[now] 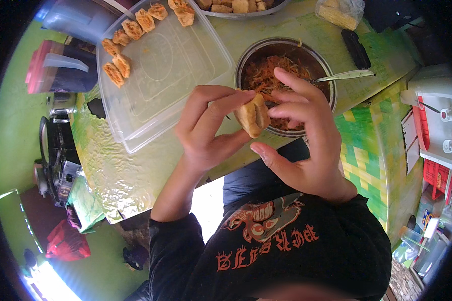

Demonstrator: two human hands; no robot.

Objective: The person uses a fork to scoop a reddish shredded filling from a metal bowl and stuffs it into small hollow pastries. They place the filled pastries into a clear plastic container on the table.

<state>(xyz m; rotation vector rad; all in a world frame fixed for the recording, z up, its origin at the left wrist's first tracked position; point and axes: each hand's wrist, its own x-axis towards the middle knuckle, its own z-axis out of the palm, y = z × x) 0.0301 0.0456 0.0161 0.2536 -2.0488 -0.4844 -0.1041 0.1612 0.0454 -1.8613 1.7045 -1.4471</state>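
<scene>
My left hand pinches a piece of fried tofu that has a slit in it, between thumb and fingertips. Beside it my right hand is spread, its fingertips close to the tofu's right side; whether they touch it I cannot tell. Behind both hands stands a steel bowl holding an orange shredded vegetable filling, with a metal spoon leaning over its right rim. Several stuffed tofu pieces lie along the far and left sides of a clear plastic tray at the upper left.
A container of tofu cubes stands at the far edge. Corn in a plastic bag and a black object lie right of it. Left of the tray is a pink-lidded pitcher. The table has a green patterned cover.
</scene>
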